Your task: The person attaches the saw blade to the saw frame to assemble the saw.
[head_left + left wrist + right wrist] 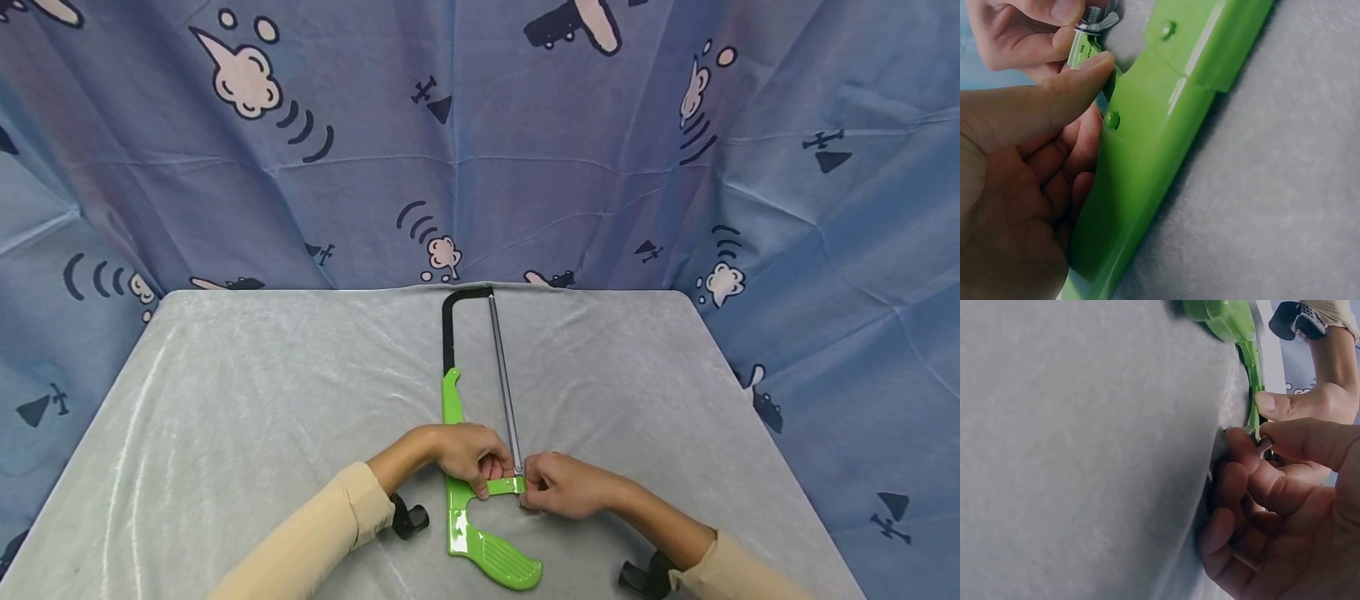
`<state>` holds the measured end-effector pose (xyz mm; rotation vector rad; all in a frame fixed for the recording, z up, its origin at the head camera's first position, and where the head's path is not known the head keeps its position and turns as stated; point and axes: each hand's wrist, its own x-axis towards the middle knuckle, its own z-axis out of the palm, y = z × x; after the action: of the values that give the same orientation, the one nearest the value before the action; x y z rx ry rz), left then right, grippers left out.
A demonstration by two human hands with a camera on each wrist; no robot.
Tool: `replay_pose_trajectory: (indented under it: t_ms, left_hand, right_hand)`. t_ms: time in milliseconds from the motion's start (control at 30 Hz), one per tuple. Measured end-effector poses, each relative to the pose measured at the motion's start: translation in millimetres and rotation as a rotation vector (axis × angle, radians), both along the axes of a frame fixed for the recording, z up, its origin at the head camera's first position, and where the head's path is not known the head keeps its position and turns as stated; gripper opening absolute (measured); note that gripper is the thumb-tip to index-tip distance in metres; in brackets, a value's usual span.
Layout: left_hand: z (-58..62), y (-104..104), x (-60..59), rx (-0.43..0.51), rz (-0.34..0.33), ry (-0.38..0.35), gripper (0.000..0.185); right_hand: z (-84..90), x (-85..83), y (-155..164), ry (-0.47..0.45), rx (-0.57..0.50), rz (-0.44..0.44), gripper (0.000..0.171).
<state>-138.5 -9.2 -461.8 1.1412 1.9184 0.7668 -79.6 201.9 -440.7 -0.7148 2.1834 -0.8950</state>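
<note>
A blue printed cloth (pixel 525 167) hangs behind as a backdrop, and before it stands the surface (pixel 225 400), covered with a pale grey cover. On this cover a hacksaw (pixel 452 400) lies flat along the middle line, its black frame (pixel 448 325) pointing away from the person and its green handle (pixel 487 554) near the front edge, so both hands can meet at the handle end without reaching far. The thin blade (pixel 501 367) runs straight from the far corner of the frame down to a short green arm of the handle. The left hand (pixel 468 457) grips this green part with curled fingers and the thumb pressed on its edge, which seems to keep the saw steady on the surface. The right hand (pixel 562 485) comes from the other side and touches the left one; its thumb and fingers pinch a small metal wing nut (pixel 1094 20) on a threaded bolt at the blade's near end, best visible from the left wrist. Both forearms wear beige sleeves (pixel 322 533), each with a black wrist camera (pixel 408 518) strapped on.
</note>
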Motion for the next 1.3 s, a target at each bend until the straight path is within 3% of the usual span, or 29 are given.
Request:
replay_pose_trajectory:
  t_ms: [467, 900, 1100, 1300]
  left_hand:
    - [-0.4, -1, -1.4, 0.005, -0.002, -0.011, 0.026]
    - [2.6, 1, -4.6, 0.028, -0.004, -0.1, 0.03]
    - [4.6, 2, -9.4, 0.017, -0.029, -0.178, 0.03]
    - [4.8, 3, -13.2, 0.001, -0.046, -0.223, 0.03]
  right_hand:
    - [-0.2, -0.5, 1, -0.012, -0.028, 0.011, 0.032]
    - [1.6, -1.2, 1, -0.022, -0.031, 0.013, 0.028]
    - [4.7, -2.5, 4, 0.004, -0.008, 0.033, 0.026]
    - [14.3, -8.9, 8, -0.058, 0.004, 0.046, 0.025]
